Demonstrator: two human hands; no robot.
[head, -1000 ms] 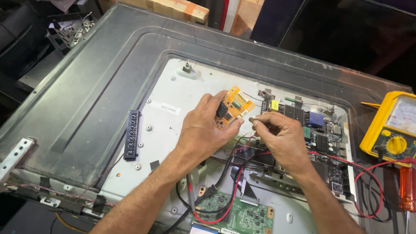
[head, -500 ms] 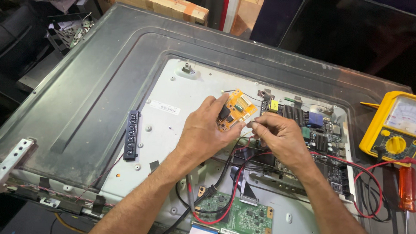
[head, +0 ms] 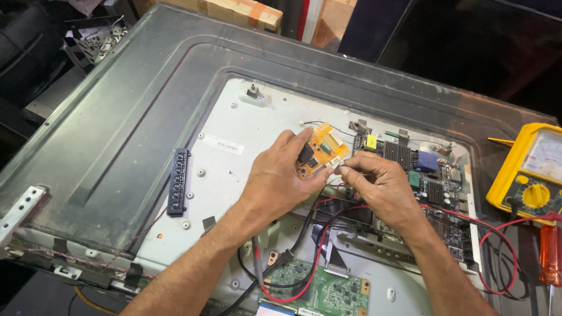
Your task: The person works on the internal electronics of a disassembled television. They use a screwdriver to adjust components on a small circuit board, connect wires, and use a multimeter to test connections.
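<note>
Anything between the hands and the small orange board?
Nothing visible. The left hand already holds the orange board, and the right hand pinches at the board's lower right edge. The red lead runs below both.

Single head-worn view, looking steeply down and forward from above the near edge of the opened television back panel (head: 139, 109), which fills most of the frame at close range. The left hand (head: 280, 180) and right hand (head: 379, 186) enter from the bottom edge and meet near centre. A yellow multimeter (head: 539, 173) marks the right margin; no second view overlaps.
</note>
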